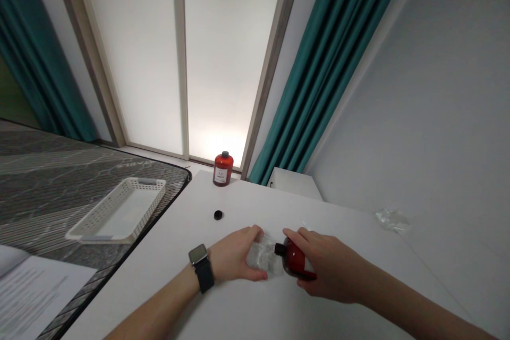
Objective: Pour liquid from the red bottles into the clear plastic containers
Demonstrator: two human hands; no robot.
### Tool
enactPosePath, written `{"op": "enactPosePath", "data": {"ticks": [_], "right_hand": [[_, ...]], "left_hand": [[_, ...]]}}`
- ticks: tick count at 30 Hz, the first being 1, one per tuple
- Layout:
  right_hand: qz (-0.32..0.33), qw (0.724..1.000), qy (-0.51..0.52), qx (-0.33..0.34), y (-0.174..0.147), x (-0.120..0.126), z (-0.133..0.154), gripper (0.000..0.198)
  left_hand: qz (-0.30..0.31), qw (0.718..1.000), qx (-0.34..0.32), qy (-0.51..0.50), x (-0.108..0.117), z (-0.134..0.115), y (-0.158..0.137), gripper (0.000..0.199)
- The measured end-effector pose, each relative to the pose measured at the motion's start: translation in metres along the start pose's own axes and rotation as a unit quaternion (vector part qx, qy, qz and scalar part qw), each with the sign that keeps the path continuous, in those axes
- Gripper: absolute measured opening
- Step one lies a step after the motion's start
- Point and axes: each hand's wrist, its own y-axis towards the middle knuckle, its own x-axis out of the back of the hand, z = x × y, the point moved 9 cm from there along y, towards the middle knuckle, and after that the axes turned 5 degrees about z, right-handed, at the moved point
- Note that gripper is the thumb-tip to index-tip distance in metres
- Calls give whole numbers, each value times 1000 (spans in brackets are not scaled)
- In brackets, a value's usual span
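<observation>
R hand (329,265) fingers clamped round red bottle (295,259), over counter (247,311). Bottle tipped approx. horiz., long axis L–R, blk neck (280,249) pointing at clear container (263,256), pinched betw. L hand (235,255) thumb & fingers. R hand nearer bottle.

A smooth white rectangular table (179,228) carries a translucent red bottle with a dark cap and pale label (222,169), upright near the far edge, a small round black cap (218,215) nearer, and crumpled clear plastic film (392,220) by the wall. Left of it, a grey patterned, dark-edged padded surface (87,170) bears a white perforated plastic basket (77,235) and printed white paper sheets (43,292).
</observation>
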Motion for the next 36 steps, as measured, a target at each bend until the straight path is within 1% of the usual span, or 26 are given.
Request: {"op": "enactPosePath", "data": {"ticks": [8,22,30,36], "right_hand": [[4,1000,-6,0,3,1,2,83],[-2,1000,-9,6,4,3,5,80],[3,1000,-6,1,3,1,4,84],[5,1000,-6,2,5,3,5,83]], "left_hand": [[3,1000,9,4,2,2,-1,58],[7,1000,8,-3,3,0,-2,59],[8,1000,8,0,1,3,-2,60],[8,1000,9,-3,0,4,-2,60]]}}
